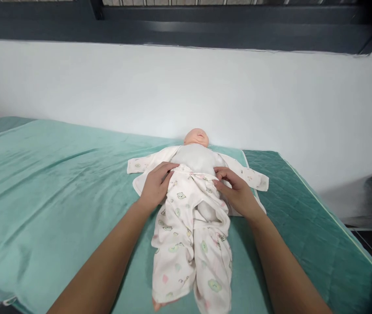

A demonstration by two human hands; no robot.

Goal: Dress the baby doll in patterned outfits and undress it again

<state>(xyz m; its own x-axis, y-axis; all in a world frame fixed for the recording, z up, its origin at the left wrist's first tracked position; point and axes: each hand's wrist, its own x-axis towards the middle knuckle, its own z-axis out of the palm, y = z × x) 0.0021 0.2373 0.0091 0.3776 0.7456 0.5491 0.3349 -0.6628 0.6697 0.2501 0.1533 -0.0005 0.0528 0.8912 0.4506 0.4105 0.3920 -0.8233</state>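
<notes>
A baby doll [196, 138] lies on its back, its head toward the wall. Its white patterned jacket [254, 178] is spread open under it, with both sleeves stretched out, and its pale torso [196, 158] shows. White printed pants [179, 226] cover the legs up to the waist; a gap at the crotch shows the pale body. My left hand [158, 183] is closed on the waistband at the left side. On the right side, my right hand [234, 189] pinches the waistband with bent fingers. One foot [161, 304] pokes out of the left pant leg.
A light green sheet [58, 187] covers the bed, with a darker quilted green pad [306, 226] at the right. Behind stands a white wall [172, 87] below a dark frame [205, 26]. Dark floor shows at the lower right.
</notes>
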